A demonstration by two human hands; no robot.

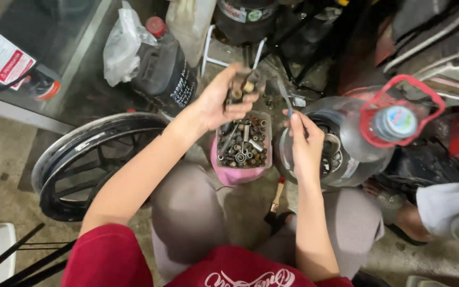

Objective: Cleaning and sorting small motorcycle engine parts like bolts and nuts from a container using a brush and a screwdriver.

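Hardware sorting on the floor here, we're crouched over a small clear plastic tub [243,142] with a pink base, and it's packed with rusty sockets, nuts, short bolts and a couple of washers. Our left hand [224,101] is closed around a fistful of grimy sockets [241,86], held up just above the far rim of the tub. Our right hand [305,146] pinches a thin metal tool [285,95] between thumb and fingers, shaft pointing up and away; can't tell exactly what kind of tool it is.

Judging by the grip, the thing to do well is keep the fistful right over the tub so anything that slips lands back inside and not on the concrete. A looser hold would let us turn the pieces and see each one properly.

Other containers: a big clear water jug [354,141] lies on its side just right of the tub, cut open, with metal parts inside, round ones from what shows. It has a red carry handle at the neck. A black jerrycan [163,72] with a red cap stands beyond. A black wheel rim [88,159] lies to the left, and a small paintbrush [276,199] sits between our knees.
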